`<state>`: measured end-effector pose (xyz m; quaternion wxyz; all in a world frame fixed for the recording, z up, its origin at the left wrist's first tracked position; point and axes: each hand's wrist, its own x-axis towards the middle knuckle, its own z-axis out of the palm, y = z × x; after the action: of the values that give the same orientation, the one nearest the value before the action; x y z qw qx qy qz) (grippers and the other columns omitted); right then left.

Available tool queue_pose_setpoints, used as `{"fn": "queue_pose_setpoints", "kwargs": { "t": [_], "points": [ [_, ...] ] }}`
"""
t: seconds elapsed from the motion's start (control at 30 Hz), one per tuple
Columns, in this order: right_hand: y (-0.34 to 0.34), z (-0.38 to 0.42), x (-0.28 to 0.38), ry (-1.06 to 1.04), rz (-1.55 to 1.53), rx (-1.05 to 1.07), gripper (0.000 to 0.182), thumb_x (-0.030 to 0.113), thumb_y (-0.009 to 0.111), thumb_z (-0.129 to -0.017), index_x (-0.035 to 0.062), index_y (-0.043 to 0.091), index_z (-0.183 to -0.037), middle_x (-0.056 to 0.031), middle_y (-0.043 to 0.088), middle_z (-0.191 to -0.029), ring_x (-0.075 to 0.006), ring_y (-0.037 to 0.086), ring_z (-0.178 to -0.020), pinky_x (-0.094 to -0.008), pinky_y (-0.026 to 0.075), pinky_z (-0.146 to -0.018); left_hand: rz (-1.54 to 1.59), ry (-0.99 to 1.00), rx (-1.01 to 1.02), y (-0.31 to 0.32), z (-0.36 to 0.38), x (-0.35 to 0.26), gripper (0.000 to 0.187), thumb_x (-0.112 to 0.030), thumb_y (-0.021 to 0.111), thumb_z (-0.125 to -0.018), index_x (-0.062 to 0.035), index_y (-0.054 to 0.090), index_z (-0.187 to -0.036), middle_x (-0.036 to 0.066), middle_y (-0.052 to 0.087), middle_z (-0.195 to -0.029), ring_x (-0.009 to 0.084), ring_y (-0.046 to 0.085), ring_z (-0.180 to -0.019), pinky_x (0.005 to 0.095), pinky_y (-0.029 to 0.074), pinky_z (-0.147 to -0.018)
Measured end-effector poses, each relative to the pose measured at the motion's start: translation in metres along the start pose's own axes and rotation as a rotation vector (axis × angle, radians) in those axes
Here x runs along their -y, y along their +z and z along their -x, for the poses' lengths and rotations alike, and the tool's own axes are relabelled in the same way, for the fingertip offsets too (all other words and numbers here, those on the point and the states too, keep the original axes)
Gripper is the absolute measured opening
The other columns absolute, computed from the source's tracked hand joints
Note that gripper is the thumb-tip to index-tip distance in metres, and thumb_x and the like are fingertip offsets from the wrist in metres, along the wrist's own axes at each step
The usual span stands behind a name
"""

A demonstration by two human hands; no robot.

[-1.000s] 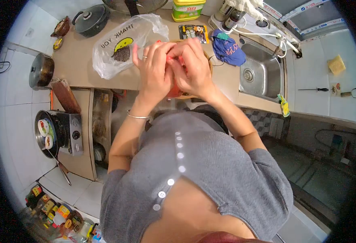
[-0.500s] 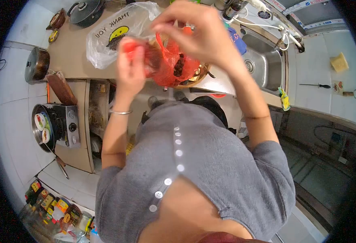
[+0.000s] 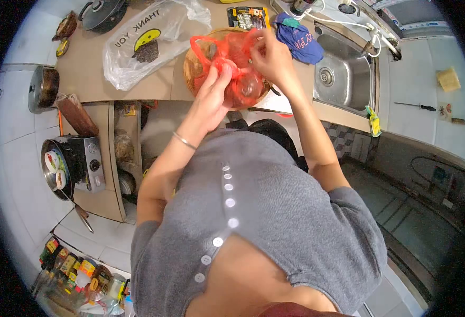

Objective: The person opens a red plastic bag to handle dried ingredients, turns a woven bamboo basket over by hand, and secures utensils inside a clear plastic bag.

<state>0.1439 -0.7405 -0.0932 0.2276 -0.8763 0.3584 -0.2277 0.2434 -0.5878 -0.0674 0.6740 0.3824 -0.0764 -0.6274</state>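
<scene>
A thin red plastic bag (image 3: 247, 89) sits over a round woven basket (image 3: 191, 68) at the counter's front edge. Rounded contents show faintly through its film, but their kind is not clear. My left hand (image 3: 211, 98) comes from below with thumb and fingers closed on the gathered middle of the bag. My right hand (image 3: 272, 59) pinches the bag's upper right part, fingers curled together. One loop handle stands up at the bag's left. To the left lies a clear plastic bag (image 3: 129, 63) printed "THANK YOU", with a dark clump of small bits inside.
A blue cloth (image 3: 298, 42) and a dark printed packet (image 3: 248, 17) lie behind the basket. The steel sink (image 3: 343, 74) is at right. Lidded pots (image 3: 103, 15) stand at left, with a pan (image 3: 58, 182) on a stove (image 3: 91, 153) and several bottles (image 3: 79, 269) lower down.
Both hands have come down and closer together onto the red bag. The dark contents seen inside it earlier are now covered by gathered film. The clear bag has shifted slightly left in view.
</scene>
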Motion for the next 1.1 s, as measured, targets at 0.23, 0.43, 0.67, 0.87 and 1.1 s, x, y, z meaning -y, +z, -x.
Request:
{"fn": "queue_pose_setpoints", "kwargs": {
  "t": [0.23, 0.43, 0.67, 0.87, 1.1],
  "points": [
    [-0.015, 0.016, -0.014, 0.017, -0.347, 0.053, 0.058, 0.023, 0.072, -0.079, 0.0080, 0.046, -0.129, -0.0139, 0.062, -0.085, -0.0280, 0.062, -0.080, -0.0376, 0.049, -0.074, -0.322, 0.347, -0.159, -0.028, -0.045, 0.011, 0.035, -0.027, 0.043, -0.100, -0.0110, 0.034, -0.130, 0.009, 0.045, -0.129, 0.0224, 0.042, -0.125, 0.0411, 0.038, -0.102],
    [0.011, 0.025, -0.001, -0.153, -0.176, -0.045, 0.060, 0.019, 0.073, -0.078, 0.0073, 0.045, -0.129, -0.0168, 0.064, -0.097, -0.0294, 0.063, -0.090, -0.0409, 0.050, -0.079, -1.527, 0.713, -0.188, -0.058, -0.045, 0.009, 0.042, -0.019, 0.059, -0.089, -0.0034, 0.044, -0.125, 0.024, 0.044, -0.126, 0.0378, 0.043, -0.120, 0.0432, 0.036, -0.101],
    [-0.009, 0.024, 0.009, 0.098, -0.369, 0.047, 0.019, 0.009, 0.065, -0.081, 0.0026, 0.060, -0.098, -0.0135, 0.066, -0.087, -0.0283, 0.065, -0.080, -0.0347, 0.051, -0.073, -1.755, 0.918, -0.847, -0.070, -0.010, -0.019, 0.062, -0.018, 0.070, -0.079, -0.0084, 0.043, -0.133, 0.025, 0.044, -0.129, 0.0372, 0.041, -0.119, 0.0495, 0.028, -0.103],
    [-0.065, 0.021, 0.054, 0.090, -1.324, 0.332, 0.016, 0.014, 0.064, -0.089, 0.0015, 0.059, -0.097, -0.0009, 0.064, -0.092, -0.0063, 0.058, -0.084, -0.0233, 0.048, -0.077, -0.428, 0.243, -0.469, -0.100, -0.009, -0.030, 0.069, -0.018, 0.075, -0.080, -0.0026, 0.038, -0.137, 0.012, 0.061, -0.113, 0.0180, 0.056, -0.106, 0.0352, 0.040, -0.095],
    [-0.081, 0.004, 0.052, -0.085, -1.175, 0.158, 0.024, 0.018, 0.066, -0.088, 0.0030, 0.060, -0.106, -0.0009, 0.065, -0.092, -0.0060, 0.058, -0.079, -0.0215, 0.047, -0.072, -0.319, 0.588, -0.264, -0.050, 0.021, -0.077, 0.023, -0.011, 0.063, -0.088, -0.0017, 0.056, -0.108, 0.005, 0.061, -0.096, 0.0128, 0.056, -0.093, 0.0276, 0.042, -0.087]
  ]
}}
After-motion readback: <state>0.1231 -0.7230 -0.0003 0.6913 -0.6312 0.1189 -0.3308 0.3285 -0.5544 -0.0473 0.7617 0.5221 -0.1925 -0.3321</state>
